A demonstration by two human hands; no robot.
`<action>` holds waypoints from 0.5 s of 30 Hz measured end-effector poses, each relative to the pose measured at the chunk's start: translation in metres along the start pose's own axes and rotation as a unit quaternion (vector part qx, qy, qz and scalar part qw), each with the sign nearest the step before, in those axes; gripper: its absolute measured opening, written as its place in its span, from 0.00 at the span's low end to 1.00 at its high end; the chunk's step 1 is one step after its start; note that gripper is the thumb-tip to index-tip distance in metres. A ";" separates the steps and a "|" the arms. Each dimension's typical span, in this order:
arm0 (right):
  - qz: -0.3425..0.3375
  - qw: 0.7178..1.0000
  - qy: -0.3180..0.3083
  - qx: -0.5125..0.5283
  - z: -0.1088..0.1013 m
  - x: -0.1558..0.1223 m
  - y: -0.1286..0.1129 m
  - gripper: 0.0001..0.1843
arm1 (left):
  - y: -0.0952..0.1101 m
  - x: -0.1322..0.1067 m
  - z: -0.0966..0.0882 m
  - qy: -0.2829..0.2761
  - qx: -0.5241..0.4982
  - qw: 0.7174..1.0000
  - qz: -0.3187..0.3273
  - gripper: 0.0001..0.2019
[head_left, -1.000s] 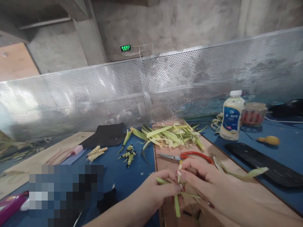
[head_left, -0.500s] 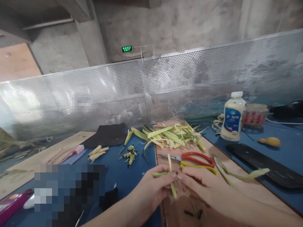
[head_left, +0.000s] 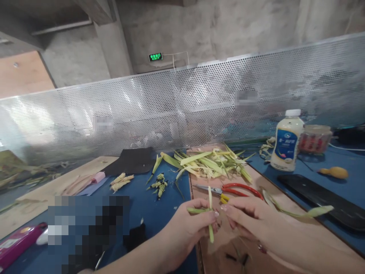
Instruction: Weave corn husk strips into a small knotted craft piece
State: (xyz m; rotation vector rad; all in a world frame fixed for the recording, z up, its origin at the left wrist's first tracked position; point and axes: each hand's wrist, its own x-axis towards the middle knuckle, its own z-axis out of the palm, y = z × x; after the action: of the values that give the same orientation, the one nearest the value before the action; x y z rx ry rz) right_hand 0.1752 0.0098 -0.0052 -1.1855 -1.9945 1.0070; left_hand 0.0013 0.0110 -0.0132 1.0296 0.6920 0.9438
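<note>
Two narrow pale green leaf strips (head_left: 211, 233), one crossing the other, are pinched between the thumb and fingers of my left hand (head_left: 189, 224). My right hand (head_left: 252, 222) is just to the right, its fingertips a small gap away from the strips. Its thumb and fingers are drawn together; whatever may be between them is hidden. Under both hands lies a pinkish wooden board (head_left: 216, 255). Scissors (head_left: 242, 189) with red and yellow handles rest behind my hands, the yellow handle partly covered by my right hand. Farther back on the board is a pile of green leaf strips (head_left: 211, 161).
On the blue tabletop (head_left: 168, 228) at right stand a white-capped bottle (head_left: 286, 144) and a clear jar (head_left: 315, 140), with a black phone-like slab (head_left: 319, 198) nearer. Green woven pieces (head_left: 159, 185) and dry husk bits (head_left: 121, 182) lie left. A perforated metal screen (head_left: 159, 114) closes the back.
My right hand has come away slightly to the right from the left hand, showing more of the crossing. The left hand keeps its pinch on the leaf strips. The view has shifted slightly.
</note>
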 end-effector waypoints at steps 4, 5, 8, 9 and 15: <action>0.015 0.998 0.059 0.031 -0.003 0.007 0.004 0.20 | 0.004 0.002 -0.008 0.043 0.036 0.998 0.033 0.06; 0.030 0.995 0.080 0.056 -0.004 0.010 0.005 0.21 | 0.006 0.003 -0.009 0.058 0.031 0.997 0.039 0.06; 0.053 0.984 0.138 0.103 -0.005 0.018 0.009 0.22 | 0.015 0.002 -0.012 0.096 0.081 0.990 0.069 0.07; 0.051 0.981 0.151 0.108 -0.005 0.020 0.011 0.22 | 0.019 0.001 -0.012 0.106 0.121 0.983 0.088 0.07; 0.050 0.979 0.159 0.118 0.002 0.022 0.013 0.21 | 0.024 -0.007 -0.018 0.104 0.337 0.911 0.213 0.16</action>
State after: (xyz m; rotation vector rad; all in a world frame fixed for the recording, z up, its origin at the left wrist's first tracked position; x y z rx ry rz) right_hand 0.1698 0.0333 -0.0147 -1.2366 -1.5374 0.9994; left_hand -0.0242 0.0167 0.0030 1.7585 1.0355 1.2377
